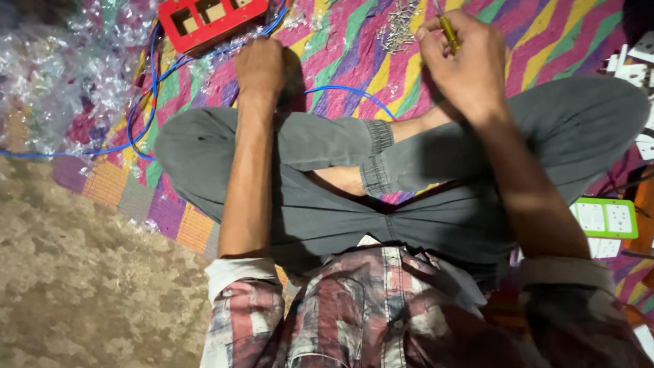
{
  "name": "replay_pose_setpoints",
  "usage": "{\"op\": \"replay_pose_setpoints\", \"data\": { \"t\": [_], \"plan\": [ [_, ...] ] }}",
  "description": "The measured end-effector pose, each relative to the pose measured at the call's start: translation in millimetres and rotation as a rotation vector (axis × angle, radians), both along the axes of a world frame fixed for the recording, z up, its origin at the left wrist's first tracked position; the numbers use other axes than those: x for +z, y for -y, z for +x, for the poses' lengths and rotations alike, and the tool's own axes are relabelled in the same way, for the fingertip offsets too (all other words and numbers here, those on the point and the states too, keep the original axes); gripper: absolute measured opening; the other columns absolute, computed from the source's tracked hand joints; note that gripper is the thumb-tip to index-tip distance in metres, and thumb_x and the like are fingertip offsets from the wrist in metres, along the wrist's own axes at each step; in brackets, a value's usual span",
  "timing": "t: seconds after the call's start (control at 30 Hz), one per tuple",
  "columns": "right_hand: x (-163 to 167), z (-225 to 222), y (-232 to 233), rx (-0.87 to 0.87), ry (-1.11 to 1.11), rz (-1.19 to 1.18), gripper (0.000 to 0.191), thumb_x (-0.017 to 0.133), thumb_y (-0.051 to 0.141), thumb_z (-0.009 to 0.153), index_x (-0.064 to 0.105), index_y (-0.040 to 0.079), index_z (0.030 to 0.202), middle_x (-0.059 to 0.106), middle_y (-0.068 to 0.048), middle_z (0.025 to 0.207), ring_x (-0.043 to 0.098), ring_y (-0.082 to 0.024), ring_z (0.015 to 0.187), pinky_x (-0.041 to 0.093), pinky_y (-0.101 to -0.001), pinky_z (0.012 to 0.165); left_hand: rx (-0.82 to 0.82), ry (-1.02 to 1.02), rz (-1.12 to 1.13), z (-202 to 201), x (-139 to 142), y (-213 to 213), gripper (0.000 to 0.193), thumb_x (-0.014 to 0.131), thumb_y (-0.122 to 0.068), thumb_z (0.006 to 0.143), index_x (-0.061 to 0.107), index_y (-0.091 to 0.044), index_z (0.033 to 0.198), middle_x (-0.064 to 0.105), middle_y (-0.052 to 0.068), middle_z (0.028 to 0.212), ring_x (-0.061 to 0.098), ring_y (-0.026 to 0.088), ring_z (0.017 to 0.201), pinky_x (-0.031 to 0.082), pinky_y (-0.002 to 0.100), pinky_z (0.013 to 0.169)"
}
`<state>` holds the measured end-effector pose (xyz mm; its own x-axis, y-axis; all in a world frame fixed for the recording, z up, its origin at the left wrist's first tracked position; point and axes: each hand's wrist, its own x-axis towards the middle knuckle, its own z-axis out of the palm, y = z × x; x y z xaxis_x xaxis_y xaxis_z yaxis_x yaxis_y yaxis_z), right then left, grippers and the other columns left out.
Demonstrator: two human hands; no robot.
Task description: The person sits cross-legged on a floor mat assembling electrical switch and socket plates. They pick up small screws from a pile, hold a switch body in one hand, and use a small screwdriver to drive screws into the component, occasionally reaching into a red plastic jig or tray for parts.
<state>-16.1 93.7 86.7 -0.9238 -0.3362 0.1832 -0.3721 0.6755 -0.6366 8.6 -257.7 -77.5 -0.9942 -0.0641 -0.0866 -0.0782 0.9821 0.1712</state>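
I sit cross-legged on a striped, many-coloured mat (354, 41). My right hand (463, 65) is closed around a yellow-handled screwdriver (449, 32), right beside a pile of small metal screws (398, 26) on the mat. My left hand (260, 67) is curled into a fist and rests on the mat beyond my knee, over a blue wire (347, 90); whether it grips the wire is hidden. A red switch box frame (210, 19) lies just beyond the left hand.
Crumpled clear plastic wrapping (61, 75) covers the mat's left part. Blue wire loops run along the left (146, 102). White switch plates, one with a green rim (606, 218), lie at the right. Bare stone floor (82, 272) lies left of the mat.
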Motion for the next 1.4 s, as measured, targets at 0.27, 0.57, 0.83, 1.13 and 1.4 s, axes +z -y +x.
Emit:
{"op": "replay_pose_setpoints", "data": {
  "t": [0.27, 0.57, 0.83, 1.13, 1.4],
  "plan": [
    [-39, 0, -3, -0.115, 0.319, -0.085, 0.015, 0.07, 0.011, 0.094, 0.075, 0.007, 0.107, 0.077, -0.01, 0.095, 0.071, -0.019, 0.081, 0.056, -0.0337, 0.07, -0.178, 0.039, -0.067, 15, 3, 3, 0.026, 0.072, -0.033, 0.081, 0.077, -0.007, 0.081, 0.073, 0.018, 0.088, 0.071, 0.037, 0.087, 0.055, 0.049, 0.073],
    [-35, 11, 4, 0.0, 0.201, -0.084, 0.022, 0.066, 0.027, 0.095, 0.071, 0.007, 0.101, 0.074, -0.015, 0.089, 0.072, -0.033, 0.078, 0.054, -0.0469, 0.069, -0.03, -0.157, 0.09, 20, 55, -18, 0.031, 0.074, -0.024, 0.093, 0.064, 0.003, 0.103, 0.068, 0.024, 0.1, 0.066, 0.042, 0.097, 0.054, 0.05, 0.089],
    [-52, 14, 17, 0.105, 0.363, -0.197, 0.035, 0.069, 0.04, 0.092, 0.073, 0.008, 0.106, 0.075, -0.01, 0.091, 0.074, -0.027, 0.079, 0.055, -0.0428, 0.068, -0.01, -0.068, 0.979, 17, 53, -90, 0.008, 0.068, 0.0, 0.092, 0.06, -0.001, 0.094, 0.066, 0.009, 0.082, 0.064, 0.016, 0.077, 0.052, 0.029, 0.073],
    [-61, 13, 15, 0.099, 0.387, -0.286, 0.027, 0.076, 0.029, 0.092, 0.074, 0.004, 0.103, 0.077, -0.009, 0.096, 0.075, -0.02, 0.086, 0.056, -0.038, 0.075, 0.006, 0.02, 1.404, 20, 50, -135, 0.018, 0.068, 0.007, 0.092, 0.053, -0.003, 0.091, 0.057, 0.001, 0.082, 0.051, 0.008, 0.073, 0.042, 0.024, 0.068],
    [-76, 14, 16, 0.131, 0.6, -0.415, 0.033, 0.076, 0.027, 0.09, 0.074, 0.004, 0.112, 0.077, -0.008, 0.095, 0.073, -0.016, 0.08, 0.057, -0.0353, 0.07, -0.095, -0.103, 1.071, 20, 92, -139, 0.019, 0.061, 0.013, 0.082, 0.049, -0.002, 0.088, 0.06, 0.008, 0.079, 0.059, 0.016, 0.075, 0.05, 0.03, 0.074]
  ]
}}
